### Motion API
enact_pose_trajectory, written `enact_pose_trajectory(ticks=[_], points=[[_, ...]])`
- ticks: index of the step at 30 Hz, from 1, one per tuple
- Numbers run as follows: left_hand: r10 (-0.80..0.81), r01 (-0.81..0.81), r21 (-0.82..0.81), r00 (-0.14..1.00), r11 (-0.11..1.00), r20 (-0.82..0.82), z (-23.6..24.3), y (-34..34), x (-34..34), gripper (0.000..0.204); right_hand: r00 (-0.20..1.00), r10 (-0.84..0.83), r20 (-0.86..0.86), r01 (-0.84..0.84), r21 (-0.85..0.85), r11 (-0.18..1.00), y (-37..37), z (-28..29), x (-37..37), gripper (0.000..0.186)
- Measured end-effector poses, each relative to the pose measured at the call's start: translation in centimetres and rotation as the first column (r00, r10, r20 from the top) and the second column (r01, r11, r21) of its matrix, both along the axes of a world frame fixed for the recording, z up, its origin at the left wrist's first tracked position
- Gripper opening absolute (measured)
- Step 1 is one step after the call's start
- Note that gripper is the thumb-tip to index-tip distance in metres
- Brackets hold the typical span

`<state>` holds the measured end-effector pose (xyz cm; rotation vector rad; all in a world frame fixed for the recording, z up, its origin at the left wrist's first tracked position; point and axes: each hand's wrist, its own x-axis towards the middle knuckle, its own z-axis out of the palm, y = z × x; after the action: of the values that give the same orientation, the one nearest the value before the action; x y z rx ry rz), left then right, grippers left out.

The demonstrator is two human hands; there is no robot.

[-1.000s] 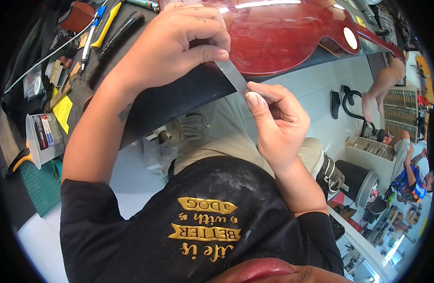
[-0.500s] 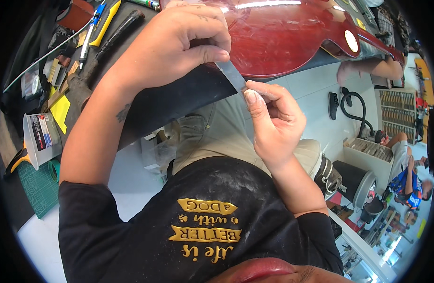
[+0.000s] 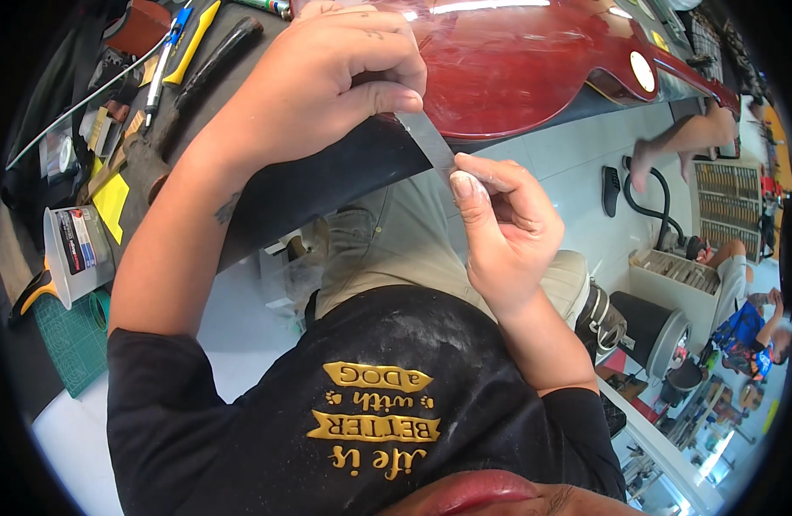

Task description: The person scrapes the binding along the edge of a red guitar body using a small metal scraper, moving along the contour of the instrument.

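My left hand [image 3: 344, 82] is curled at the top middle, over the edge of a glossy red guitar body [image 3: 499, 69], its thumb and fingers closed on a thin grey metal strip [image 3: 423, 138]. The strip slants down to the right, where my right hand [image 3: 503, 219] pinches its lower end between thumb and index finger, the other fingers bent. The guitar lies on a dark workbench [image 3: 301, 193], its neck reaching to the right. Part of my left fingers is hidden.
Left on the bench are tools, a hammer [image 3: 215, 69], a plastic tub [image 3: 78, 249] and a green mat [image 3: 69, 353]. At right are another person's arm [image 3: 688, 133], a person in blue [image 3: 744, 344], a black hose [image 3: 663, 206], drawers [image 3: 723, 198] and a black bin [image 3: 641, 340].
Both my hands have shifted only slightly, still on the strip. The other person's arm at right rose and then lowered again; the person in blue has moved the arms.
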<state>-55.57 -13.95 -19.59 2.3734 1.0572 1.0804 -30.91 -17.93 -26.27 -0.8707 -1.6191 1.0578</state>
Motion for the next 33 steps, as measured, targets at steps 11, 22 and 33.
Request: enact_pose_trajectory(ticks=[11, 22, 33], points=[[0.000, -0.004, -0.036, 0.993, 0.999, -0.114, 0.0, 0.1, -0.2, 0.013, 0.998, 0.050, 0.044, -0.051, 0.030, 0.998, 0.4, 0.2, 0.0, 0.016], [0.037, -0.047, -0.048, 0.979, 0.998, -0.201, 0.3, 0.0, -0.2, 0.014, 0.998, 0.051, 0.024, -0.050, -0.036, 0.998, 0.5, 0.0, -0.3, 0.015], [0.029, -0.044, -0.097, 0.988, 0.994, -0.152, -0.4, 0.2, -1.5, 0.013, 1.000, -0.002, -0.031, 0.002, -0.019, 1.000, 0.8, 0.1, -1.7, 0.013]])
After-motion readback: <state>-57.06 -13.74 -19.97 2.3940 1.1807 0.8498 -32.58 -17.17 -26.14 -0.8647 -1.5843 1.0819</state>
